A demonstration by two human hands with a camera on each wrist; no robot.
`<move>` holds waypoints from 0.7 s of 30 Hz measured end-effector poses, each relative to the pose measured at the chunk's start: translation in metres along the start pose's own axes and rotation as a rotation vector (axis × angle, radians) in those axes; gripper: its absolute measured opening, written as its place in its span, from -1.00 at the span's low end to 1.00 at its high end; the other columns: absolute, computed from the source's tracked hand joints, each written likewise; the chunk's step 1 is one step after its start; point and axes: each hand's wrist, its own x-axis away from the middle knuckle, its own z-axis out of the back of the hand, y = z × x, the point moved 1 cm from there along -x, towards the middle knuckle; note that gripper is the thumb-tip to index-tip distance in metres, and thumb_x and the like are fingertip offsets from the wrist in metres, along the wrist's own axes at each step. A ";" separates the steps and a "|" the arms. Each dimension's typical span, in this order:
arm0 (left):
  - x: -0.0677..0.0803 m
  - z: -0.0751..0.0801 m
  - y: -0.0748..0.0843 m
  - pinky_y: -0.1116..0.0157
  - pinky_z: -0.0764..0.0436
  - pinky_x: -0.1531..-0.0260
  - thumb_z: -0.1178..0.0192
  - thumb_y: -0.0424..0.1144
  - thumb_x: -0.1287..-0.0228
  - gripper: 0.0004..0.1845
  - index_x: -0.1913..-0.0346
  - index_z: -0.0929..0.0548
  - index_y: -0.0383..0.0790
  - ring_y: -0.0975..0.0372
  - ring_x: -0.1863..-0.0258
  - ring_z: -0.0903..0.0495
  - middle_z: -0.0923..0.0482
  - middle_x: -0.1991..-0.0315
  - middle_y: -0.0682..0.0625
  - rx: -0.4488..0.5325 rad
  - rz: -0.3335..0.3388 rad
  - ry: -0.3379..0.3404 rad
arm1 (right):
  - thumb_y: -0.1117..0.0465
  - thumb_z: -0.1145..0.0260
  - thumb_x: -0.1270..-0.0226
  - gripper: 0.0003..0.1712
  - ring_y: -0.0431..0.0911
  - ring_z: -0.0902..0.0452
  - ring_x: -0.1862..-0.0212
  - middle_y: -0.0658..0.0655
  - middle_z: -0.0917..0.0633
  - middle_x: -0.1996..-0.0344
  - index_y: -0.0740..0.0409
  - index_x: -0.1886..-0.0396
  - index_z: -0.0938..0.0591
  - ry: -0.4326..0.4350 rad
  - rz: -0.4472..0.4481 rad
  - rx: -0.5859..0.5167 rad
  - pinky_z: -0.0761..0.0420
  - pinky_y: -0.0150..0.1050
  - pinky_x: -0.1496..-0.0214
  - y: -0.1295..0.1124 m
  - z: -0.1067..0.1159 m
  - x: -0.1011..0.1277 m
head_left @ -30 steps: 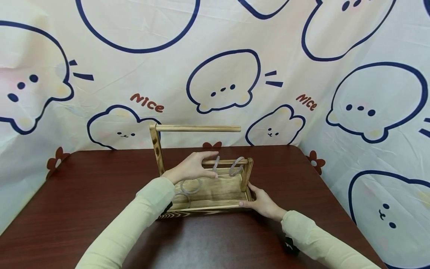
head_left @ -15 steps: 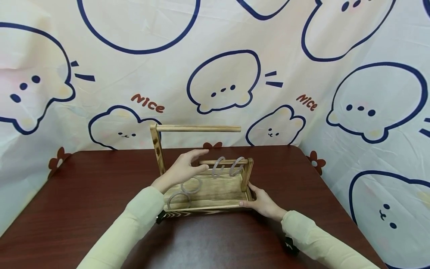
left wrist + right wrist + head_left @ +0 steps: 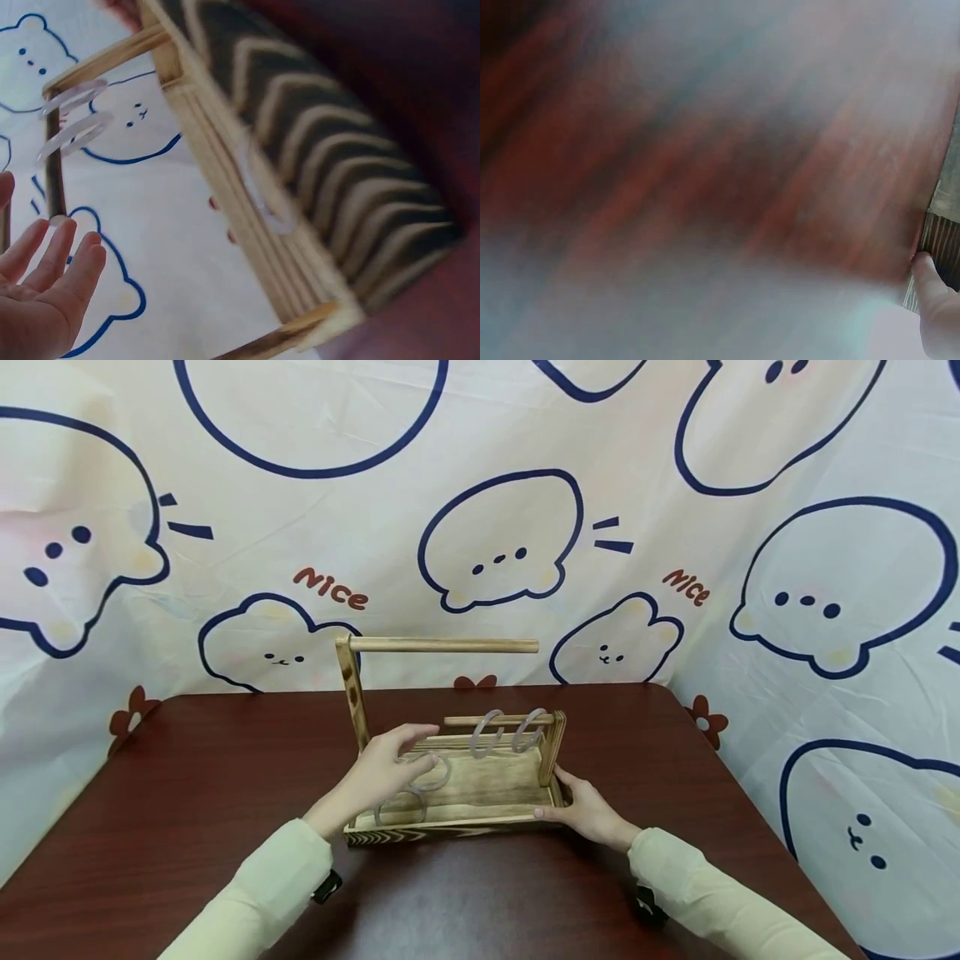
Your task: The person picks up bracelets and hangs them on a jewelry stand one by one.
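A wooden bangle stand (image 3: 498, 781) with a shallow tray base sits on the table. Two pale translucent bangles hang side by side on its short lower bar (image 3: 459, 722); the left one (image 3: 476, 742) is nearer the bar's free end. Two more bangles lie in the tray's left part, the front one (image 3: 423, 810) whole in outline, the rear one (image 3: 448, 771) partly hidden by fingers. Over them hovers my left hand (image 3: 378, 777), thumb and fingers apart, holding nothing. My right hand (image 3: 588, 812) grips the tray's right end, thumb (image 3: 928, 281) on its edge.
A longer upper bar (image 3: 450, 646) reaches rightward from a tall post (image 3: 352, 693) at the stand's left end. The dark red-brown table (image 3: 225, 760) extends around the stand. A cartoon-printed cloth (image 3: 495, 543) hangs behind and at the sides.
My left hand has withdrawn leftward from the lower bar, leaving a bangle hanging there, then come down over the bangles in the tray. My right hand stays put.
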 end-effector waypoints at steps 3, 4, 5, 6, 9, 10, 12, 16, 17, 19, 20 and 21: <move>0.011 -0.003 -0.006 0.07 -0.41 -0.13 -0.17 -0.24 -0.23 -0.56 -0.18 -0.47 -0.23 0.02 -0.15 -0.43 -0.49 -0.13 -0.12 0.005 0.016 0.010 | -0.03 -0.42 -0.01 0.10 0.12 -0.04 -0.38 0.28 -0.12 -0.38 0.33 -0.40 -0.05 0.001 0.000 0.002 -0.26 0.05 -0.28 0.000 0.000 0.000; 0.015 -0.005 -0.007 0.07 -0.42 -0.13 -0.17 -0.26 -0.22 -0.57 -0.17 -0.48 -0.24 0.01 -0.14 -0.45 -0.49 -0.12 -0.14 0.001 0.015 0.014 | -0.03 -0.42 -0.01 0.10 0.12 -0.06 -0.37 0.28 -0.12 -0.38 0.33 -0.40 -0.05 0.002 0.001 0.001 -0.27 0.05 -0.28 0.001 0.000 0.000; 0.020 -0.006 -0.008 0.07 -0.43 -0.11 -0.17 -0.28 -0.21 -0.57 -0.16 -0.49 -0.26 0.01 -0.13 -0.45 -0.50 -0.11 -0.15 -0.005 0.015 0.018 | -0.03 -0.43 0.00 0.11 0.12 -0.06 -0.37 0.29 -0.12 -0.38 0.34 -0.40 -0.05 0.005 0.003 0.000 -0.27 0.04 -0.27 0.000 0.000 0.000; 0.024 -0.008 -0.009 0.07 -0.43 -0.10 -0.18 -0.29 -0.20 -0.57 -0.15 -0.50 -0.26 0.01 -0.12 -0.46 -0.51 -0.10 -0.15 -0.012 0.020 0.024 | -0.03 -0.43 0.01 0.11 0.12 -0.07 -0.37 0.29 -0.13 -0.38 0.34 -0.39 -0.05 0.007 0.005 -0.001 -0.28 0.03 -0.27 0.001 0.000 0.000; 0.037 -0.011 -0.012 0.05 -0.44 -0.09 -0.20 -0.28 -0.18 -0.58 -0.13 -0.53 -0.25 0.02 -0.13 -0.46 -0.51 -0.10 -0.14 -0.030 0.040 0.021 | -0.03 -0.44 0.02 0.11 0.12 -0.11 -0.35 0.30 -0.15 -0.37 0.35 -0.39 -0.06 0.015 0.011 -0.002 -0.29 0.03 -0.26 0.000 -0.001 0.000; 0.042 -0.013 -0.014 0.05 -0.45 -0.08 -0.20 -0.28 -0.17 -0.59 -0.12 -0.53 -0.24 0.02 -0.13 -0.46 -0.51 -0.10 -0.12 -0.043 0.049 0.019 | -0.03 -0.45 0.02 0.11 0.13 -0.12 -0.35 0.30 -0.15 -0.37 0.35 -0.39 -0.07 0.017 0.010 0.000 -0.30 0.03 -0.26 0.000 -0.001 -0.001; 0.051 -0.014 -0.016 0.05 -0.48 -0.03 -0.23 -0.27 -0.15 -0.60 -0.08 -0.56 -0.21 0.03 -0.09 -0.48 -0.54 -0.08 -0.09 -0.068 0.061 0.020 | -0.02 -0.45 0.04 0.11 0.14 -0.14 -0.34 0.29 -0.16 -0.37 0.34 -0.39 -0.08 0.017 0.007 0.000 -0.31 0.03 -0.25 -0.001 -0.001 -0.001; 0.067 -0.016 -0.020 0.09 -0.53 0.08 -0.26 -0.25 -0.12 -0.63 -0.04 -0.59 -0.13 0.07 -0.04 -0.52 -0.57 -0.03 -0.02 -0.125 0.057 0.022 | 0.01 -0.45 0.02 0.07 0.20 -0.23 -0.29 0.33 -0.20 -0.35 0.35 -0.38 -0.12 0.024 -0.004 -0.017 -0.39 0.01 -0.19 0.000 0.001 -0.002; 0.070 -0.015 -0.021 0.10 -0.53 0.08 -0.26 -0.26 -0.12 -0.63 -0.04 -0.60 -0.12 0.08 -0.04 -0.52 -0.57 -0.04 -0.01 -0.126 0.056 0.024 | 0.03 -0.45 0.01 0.04 0.20 -0.26 -0.27 0.34 -0.22 -0.33 0.35 -0.37 -0.14 0.031 -0.010 -0.031 -0.42 0.00 -0.16 0.000 0.001 -0.002; 0.075 -0.015 -0.022 0.12 -0.53 0.06 -0.27 -0.27 -0.12 -0.64 -0.03 -0.60 -0.10 0.11 -0.06 -0.51 -0.57 -0.04 0.02 -0.125 0.054 0.036 | 0.08 -0.43 -0.03 -0.04 0.21 -0.32 -0.23 0.36 -0.29 -0.29 0.35 -0.35 -0.18 0.052 -0.012 -0.055 -0.48 -0.03 -0.10 -0.001 0.003 -0.001; 0.076 -0.014 -0.022 0.14 -0.53 0.06 -0.26 -0.28 -0.12 -0.65 -0.02 -0.61 -0.11 0.13 -0.05 -0.51 -0.57 -0.04 0.04 -0.115 0.055 0.046 | 0.10 -0.42 -0.05 -0.09 0.20 -0.34 -0.22 0.35 -0.32 -0.27 0.32 -0.34 -0.22 0.068 -0.018 -0.066 -0.50 -0.05 -0.08 -0.001 0.004 0.000; 0.078 -0.013 -0.023 0.15 -0.53 0.05 -0.26 -0.30 -0.11 -0.66 0.00 -0.62 -0.11 0.14 -0.03 -0.52 -0.58 -0.03 0.05 -0.098 0.056 0.061 | 0.12 -0.41 -0.06 -0.13 0.18 -0.35 -0.22 0.33 -0.36 -0.25 0.29 -0.33 -0.25 0.085 -0.019 -0.070 -0.51 -0.05 -0.08 -0.002 0.004 0.001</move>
